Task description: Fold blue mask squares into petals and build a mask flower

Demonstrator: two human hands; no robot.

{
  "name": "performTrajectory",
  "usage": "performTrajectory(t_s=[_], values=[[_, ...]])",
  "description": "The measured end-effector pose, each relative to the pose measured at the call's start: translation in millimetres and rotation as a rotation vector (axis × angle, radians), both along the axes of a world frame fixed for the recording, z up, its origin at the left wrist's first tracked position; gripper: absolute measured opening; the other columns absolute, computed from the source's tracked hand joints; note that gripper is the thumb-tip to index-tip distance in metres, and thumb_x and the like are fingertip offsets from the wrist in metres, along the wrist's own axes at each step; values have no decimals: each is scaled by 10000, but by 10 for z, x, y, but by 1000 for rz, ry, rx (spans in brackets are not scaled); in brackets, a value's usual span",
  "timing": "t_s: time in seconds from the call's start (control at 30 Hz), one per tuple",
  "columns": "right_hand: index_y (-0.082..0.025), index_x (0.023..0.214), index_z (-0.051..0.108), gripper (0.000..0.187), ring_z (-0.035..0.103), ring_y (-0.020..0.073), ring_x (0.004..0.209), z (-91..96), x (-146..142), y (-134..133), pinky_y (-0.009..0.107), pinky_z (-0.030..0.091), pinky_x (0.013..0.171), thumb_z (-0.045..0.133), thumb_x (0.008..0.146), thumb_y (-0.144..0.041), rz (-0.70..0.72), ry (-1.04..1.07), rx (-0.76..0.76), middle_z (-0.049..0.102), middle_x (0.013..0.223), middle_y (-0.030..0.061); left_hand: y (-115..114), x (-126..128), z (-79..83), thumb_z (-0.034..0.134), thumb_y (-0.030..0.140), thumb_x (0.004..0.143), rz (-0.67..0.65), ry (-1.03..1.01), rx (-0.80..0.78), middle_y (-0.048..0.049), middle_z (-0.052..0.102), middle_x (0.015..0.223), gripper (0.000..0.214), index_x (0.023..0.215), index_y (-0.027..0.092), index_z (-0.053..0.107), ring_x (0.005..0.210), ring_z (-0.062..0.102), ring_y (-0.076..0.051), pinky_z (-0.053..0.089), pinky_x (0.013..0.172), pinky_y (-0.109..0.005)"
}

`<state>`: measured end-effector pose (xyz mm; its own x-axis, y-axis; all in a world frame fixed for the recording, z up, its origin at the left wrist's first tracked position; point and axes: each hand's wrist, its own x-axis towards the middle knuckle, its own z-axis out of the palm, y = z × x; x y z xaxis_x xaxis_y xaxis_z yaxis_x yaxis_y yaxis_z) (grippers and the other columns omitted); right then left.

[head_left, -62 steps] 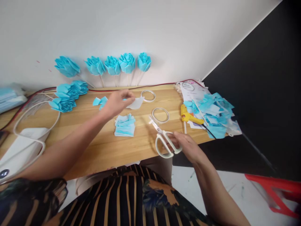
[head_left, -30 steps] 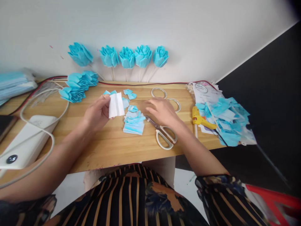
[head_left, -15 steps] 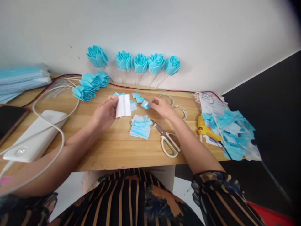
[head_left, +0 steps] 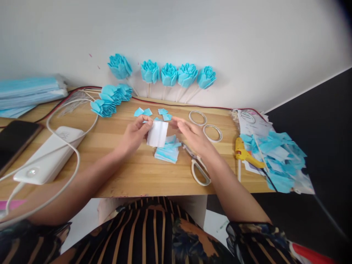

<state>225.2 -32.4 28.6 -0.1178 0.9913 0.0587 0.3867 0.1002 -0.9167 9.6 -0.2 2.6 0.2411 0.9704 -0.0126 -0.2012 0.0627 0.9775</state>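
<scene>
Pinched between the thumb and fingers of my left hand [head_left: 139,131] is a white square of pleated, fabric-like sheet [head_left: 157,134], held up over the table. My right hand [head_left: 192,135] is just right of the square, its fingers stretched out and apart from it; I see nothing held there. Below the square lies a pile of blue and white cut pieces [head_left: 167,154], partly covered by it. Small blue pieces [head_left: 143,112] lie behind my left hand, with more small blue scraps [head_left: 165,114] beyond the square. White-handled scissors [head_left: 198,168] rest partly under my right forearm.
Blue fabric flowers on sticks [head_left: 187,75] lean against the wall, and several more flowers [head_left: 110,99] lie at the left. Two tape rolls [head_left: 212,133] are behind my right arm. A yellow glue gun [head_left: 242,150] and blue scraps [head_left: 283,154] are right; a corded white power bank [head_left: 49,156] is left.
My left hand has brought the white square to the right. My right hand has moved from the small blue piece toward the square, fingers now extended. The view has shifted slightly.
</scene>
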Motion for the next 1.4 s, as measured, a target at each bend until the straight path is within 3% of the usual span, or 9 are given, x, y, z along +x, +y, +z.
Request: performTrajectory(t_s=[0.17, 0.33, 0.57, 0.7, 0.83, 1.03, 1.17, 1.27, 1.4], values=[[-220, 974, 715, 387, 704, 194, 944, -41, -305, -116, 352, 579, 855, 618, 888, -585, 31, 304, -168, 759, 969, 45, -42, 28, 2, 742, 354, 858, -8, 22, 114, 41, 534, 634, 231, 832, 175, 597, 532, 484, -85, 417, 480, -193], [-221, 697, 551, 294, 549, 126, 656, -122, -373, -77, 269, 494, 649, 680, 804, -462, -157, 225, -46, 566, 665, -34, -44, 42, -14, 780, 403, 831, 31, -56, 114, 39, 563, 635, 294, 842, 176, 594, 500, 516, -90, 457, 463, -210], [-231, 707, 501, 279, 497, 125, 633, -218, -338, -91, 269, 448, 626, 633, 861, -423, -181, 156, 91, 507, 668, -35, -42, 28, -42, 688, 621, 857, -105, -180, -34, -20, 688, 770, 562, 1177, 165, 613, 643, 639, -148, 499, 553, -244], [-234, 707, 506, 283, 495, 129, 625, -239, -308, -101, 270, 440, 612, 629, 865, -434, -198, 116, 94, 529, 665, -29, -19, 37, -58, 835, 396, 775, -138, -153, -37, -10, 713, 797, 553, 1231, 162, 627, 677, 632, -128, 486, 606, -225], [-234, 707, 528, 284, 506, 134, 629, -251, -294, -112, 275, 438, 613, 641, 873, -434, -164, 94, 102, 552, 669, -24, -11, 40, -47, 836, 214, 738, -107, -143, 30, 4, 713, 770, 568, 1255, 176, 603, 638, 620, -118, 486, 593, -222], [-233, 751, 600, 223, 529, 140, 640, -258, -317, -154, 281, 439, 633, 639, 883, -408, -232, -2, 205, 587, 672, -22, -31, 57, -18, 783, 141, 755, -23, -143, 111, -10, 706, 805, 523, 1244, 189, 603, 651, 621, -122, 480, 580, -220], [-241, 794, 646, 175, 577, 158, 665, -217, -307, -180, 297, 470, 672, 625, 892, -385, -280, -115, 288, 648, 703, -9, -18, 21, -20, 759, 240, 822, -6, -130, 142, -2, 681, 812, 511, 1307, 206, 602, 672, 602, -128, 489, 626, -245], [-246, 783, 657, 167, 593, 157, 661, -194, -302, -197, 294, 482, 676, 618, 905, -353, -258, -166, 351, 670, 701, -9, -11, -13, -33, 703, 403, 891, -54, -43, 100, -31, 691, 854, 374, 1191, 178, 704, 750, 602, -152, 484, 694, -271], [-245, 791, 688, 180, 614, 155, 659, -191, -314, -209, 294, 502, 682, 607, 923, -337, -226, -196, 398, 694, 717, -3, -12, -17, -52, 729, 489, 851, -106, 23, 65, -41, 689, 826, 325, 873, 166, 763, 754, 572, -156, 439, 664, -261]])
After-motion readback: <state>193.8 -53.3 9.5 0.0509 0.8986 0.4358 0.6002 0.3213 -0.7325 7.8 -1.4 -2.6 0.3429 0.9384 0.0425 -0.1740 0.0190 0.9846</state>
